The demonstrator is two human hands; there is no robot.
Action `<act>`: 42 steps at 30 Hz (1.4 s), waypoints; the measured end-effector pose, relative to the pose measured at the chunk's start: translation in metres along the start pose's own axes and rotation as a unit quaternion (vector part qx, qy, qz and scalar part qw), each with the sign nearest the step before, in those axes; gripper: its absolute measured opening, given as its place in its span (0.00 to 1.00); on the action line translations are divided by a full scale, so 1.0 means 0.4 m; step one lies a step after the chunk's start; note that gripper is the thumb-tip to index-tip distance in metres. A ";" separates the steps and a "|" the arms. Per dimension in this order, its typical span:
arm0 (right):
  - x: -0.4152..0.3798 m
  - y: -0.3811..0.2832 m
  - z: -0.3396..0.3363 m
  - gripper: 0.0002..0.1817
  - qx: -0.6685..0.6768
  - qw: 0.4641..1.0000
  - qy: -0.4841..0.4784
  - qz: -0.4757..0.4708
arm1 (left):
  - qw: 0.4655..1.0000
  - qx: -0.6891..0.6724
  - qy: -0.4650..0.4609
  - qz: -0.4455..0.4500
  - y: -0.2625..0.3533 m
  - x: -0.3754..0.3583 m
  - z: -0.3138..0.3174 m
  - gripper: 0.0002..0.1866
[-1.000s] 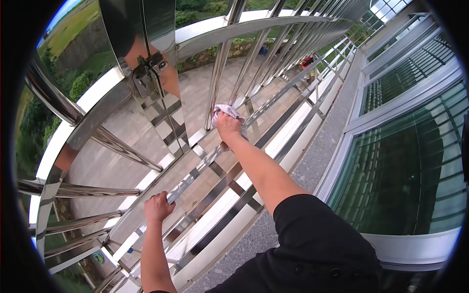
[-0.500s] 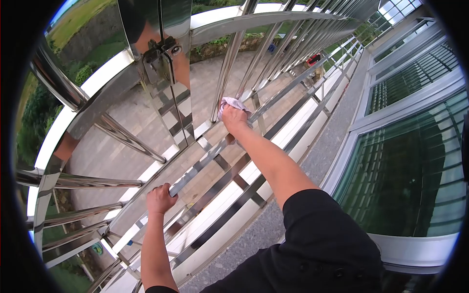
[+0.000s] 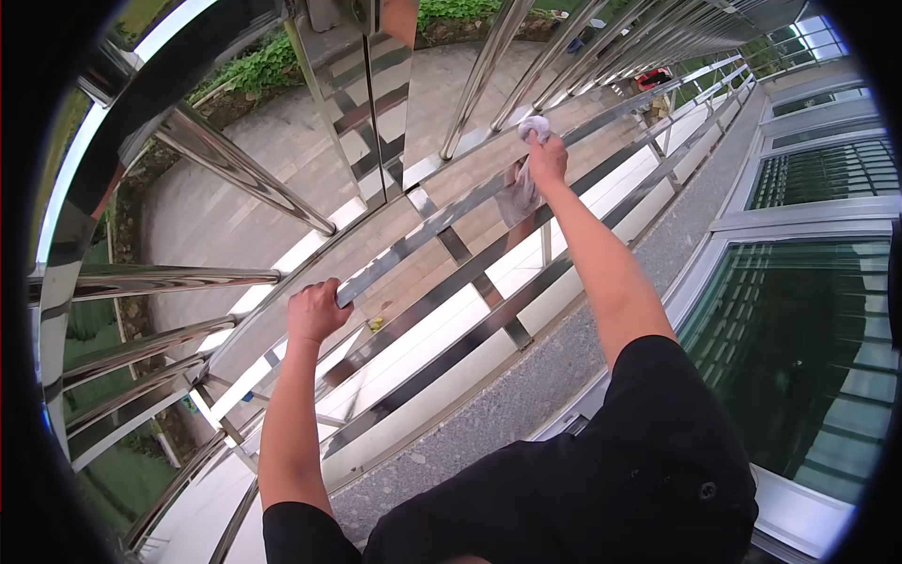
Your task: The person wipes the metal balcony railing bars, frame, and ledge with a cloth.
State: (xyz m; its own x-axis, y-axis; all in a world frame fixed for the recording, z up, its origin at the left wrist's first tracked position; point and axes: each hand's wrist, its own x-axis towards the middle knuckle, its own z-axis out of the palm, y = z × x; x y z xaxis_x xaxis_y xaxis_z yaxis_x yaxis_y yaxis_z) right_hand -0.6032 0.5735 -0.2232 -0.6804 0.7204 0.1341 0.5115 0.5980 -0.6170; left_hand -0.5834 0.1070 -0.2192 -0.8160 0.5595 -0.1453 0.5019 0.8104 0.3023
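Note:
My right hand (image 3: 548, 158) is stretched out along a shiny stainless steel railing and grips a pale grey cloth (image 3: 522, 183), which is pressed on a flat horizontal rail (image 3: 442, 224) and hangs down below it. Closer to me, my left hand (image 3: 316, 311) is wrapped around the same flat rail. Both arms are bare below black sleeves.
Round upright bars (image 3: 486, 70) and a wide square post (image 3: 362, 89) rise from the rail. Lower flat rails (image 3: 442, 352) run above a grey stone ledge (image 3: 526, 385). Green-tinted windows (image 3: 808, 310) line the right. Far below lie a paved yard (image 3: 207, 202) and greenery.
My right hand has slid the cloth farther along the rail, away from me, and the cloth now hangs lower. The view has tipped downward. My left hand keeps its grip.

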 end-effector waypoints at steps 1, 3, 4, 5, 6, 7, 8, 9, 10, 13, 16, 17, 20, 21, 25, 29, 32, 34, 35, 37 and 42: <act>0.031 -0.006 -0.001 0.17 0.091 0.991 -0.016 0.095 | 1.000 0.005 -0.004 -0.001 -0.002 0.000 0.002 0.13; 0.073 -0.024 0.019 0.19 0.194 0.975 -0.037 0.107 | 1.000 0.008 -0.005 0.000 -0.004 0.002 0.005 0.13; 0.087 -0.028 0.036 0.19 0.094 0.993 -0.049 0.053 | 1.000 0.009 -0.004 0.001 -0.002 0.003 0.006 0.13; 0.096 -0.037 0.058 0.18 -0.005 0.998 -0.062 -0.004 | 1.000 0.007 -0.008 0.001 -0.002 0.004 0.008 0.13; 0.095 -0.042 0.078 0.18 -0.103 0.990 -0.074 -0.063 | 1.000 0.006 -0.010 0.000 -0.003 0.005 0.007 0.13; 0.077 -0.048 0.086 0.18 -0.150 0.984 -0.060 -0.077 | 1.000 0.003 -0.012 -0.001 -0.004 0.005 0.006 0.13; 0.054 -0.051 0.091 0.18 -0.197 0.975 -0.046 -0.093 | 1.000 0.000 -0.016 -0.004 -0.003 0.005 0.005 0.13; 0.036 -0.055 0.090 0.19 -0.244 0.963 -0.031 -0.110 | 1.000 0.003 -0.016 -0.005 -0.004 0.005 0.005 0.13; 0.024 -0.071 0.072 0.18 -0.242 0.963 -0.061 -0.102 | 1.000 0.006 -0.015 -0.006 -0.004 0.004 0.004 0.13; 0.005 -0.066 0.038 0.18 -0.287 0.939 -0.095 -0.162 | 1.000 0.010 -0.003 0.001 -0.005 0.002 0.009 0.13; 0.004 -0.050 0.022 0.17 -0.307 0.921 -0.131 -0.199 | 1.000 0.005 -0.007 0.001 -0.003 0.003 0.004 0.12; 0.002 -0.049 0.020 0.16 -0.310 0.916 -0.143 -0.211 | 1.000 0.003 -0.008 0.003 -0.004 0.003 0.006 0.12; -0.030 -0.055 0.020 0.14 -0.340 0.896 -0.129 -0.255 | 1.000 0.002 -0.012 0.011 -0.010 0.004 0.008 0.14; -0.040 -0.056 0.029 0.14 -0.349 0.891 -0.121 -0.264 | 1.000 0.003 -0.013 0.013 -0.010 0.005 0.008 0.14; -0.083 -0.061 0.055 0.12 -0.352 0.888 -0.102 -0.277 | 1.000 -0.002 -0.017 0.017 -0.011 0.005 0.011 0.13; -0.085 -0.076 0.044 0.12 -0.321 0.904 -0.110 -0.262 | 1.000 -0.008 -0.016 0.015 -0.007 0.002 0.004 0.13; -0.061 -0.048 0.040 0.12 -0.209 0.938 -0.109 -0.253 | 1.000 -0.003 -0.019 0.013 -0.007 0.004 0.002 0.13; -0.048 -0.045 0.022 0.13 -0.123 0.955 -0.163 -0.215 | 1.000 -0.002 -0.022 0.007 -0.004 0.003 -0.003 0.13; -0.044 -0.060 0.003 0.13 -0.087 0.955 -0.216 -0.182 | 1.000 -0.001 -0.019 0.001 0.000 0.003 -0.006 0.12; -0.026 -0.050 -0.015 0.14 0.111 0.951 -0.286 -0.045 | 1.000 0.001 -0.017 -0.010 0.004 0.002 -0.012 0.10; 0.085 0.024 -0.066 0.17 0.554 0.777 -0.217 0.206 | 1.000 -0.005 -0.014 -0.003 -0.005 0.003 -0.003 0.10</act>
State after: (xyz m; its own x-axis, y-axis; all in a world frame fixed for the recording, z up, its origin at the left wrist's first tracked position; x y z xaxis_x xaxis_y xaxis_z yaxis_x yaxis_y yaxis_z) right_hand -0.6074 0.6130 -0.2040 -0.8141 0.4408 -0.3781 0.1315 -0.4943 -0.8593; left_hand -0.5855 0.1058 -0.2189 -0.8109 0.5590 -0.1730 0.4937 0.8123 0.3107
